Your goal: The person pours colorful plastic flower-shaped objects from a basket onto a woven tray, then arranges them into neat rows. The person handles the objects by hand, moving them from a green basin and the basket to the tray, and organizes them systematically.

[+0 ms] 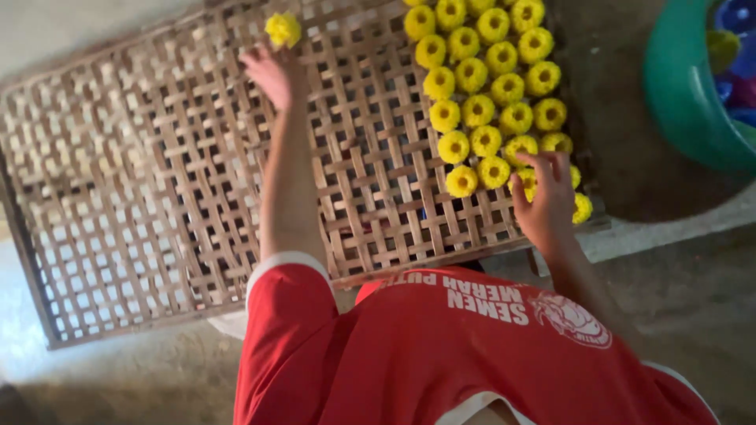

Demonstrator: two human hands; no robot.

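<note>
Below, two hands work over a woven bamboo tray [157, 181] laid with yellow ring-shaped pieces.

Largest is the tray, a flat lattice in a dark frame, its near edge just above the person's red shirt [441, 354] and its left and middle parts bare, which leaves wide open room on that side. At the far right, apart from the tray's right edge, sits a green tub [677, 86] on the grey floor [693, 275]. The yellow rings [488, 86] lie in close rows, touching one another, filling the tray's right end up to its rim. The right hand [543, 201] rests at the near corner of those rows, fingers curled on a ring. The left hand [276, 75] reaches toward the far edge, fingertips just below a single yellow ring [283, 29]; whether it grips the ring I cannot tell.
</note>
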